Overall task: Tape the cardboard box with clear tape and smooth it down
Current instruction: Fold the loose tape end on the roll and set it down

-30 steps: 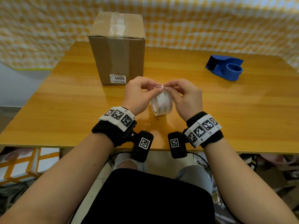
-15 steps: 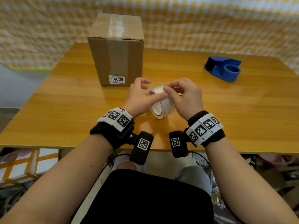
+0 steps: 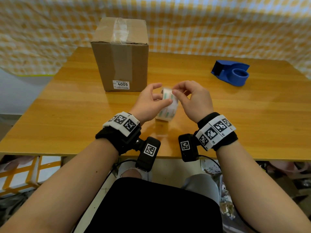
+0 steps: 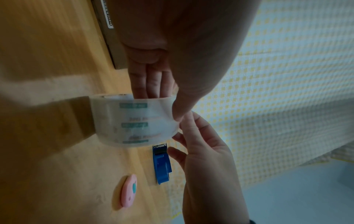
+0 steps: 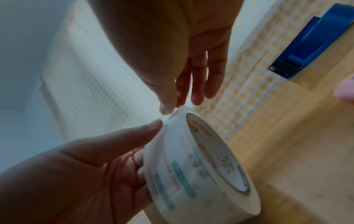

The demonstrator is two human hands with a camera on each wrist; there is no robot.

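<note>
The left hand (image 3: 149,102) now holds the tape roll (image 3: 167,106) turned more upright just above the table (image 3: 67,105), near the box (image 3: 121,54). The right hand (image 3: 193,100) pinches the loose end, so pulling can begin.

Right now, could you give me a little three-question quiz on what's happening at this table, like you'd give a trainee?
1. True or false: the blue tape dispenser has a roll loaded in it.
2. Which hand has fingers through the core of the tape roll: A left, B right, C neither?
3. Fill in: the cardboard box carries a label reading ____.

Key
1. False; its hub is empty and it sits apart on the table.
2. A; the left hand holds the roll, while the right hand picks at the tape's edge.
3. 4005.
</note>
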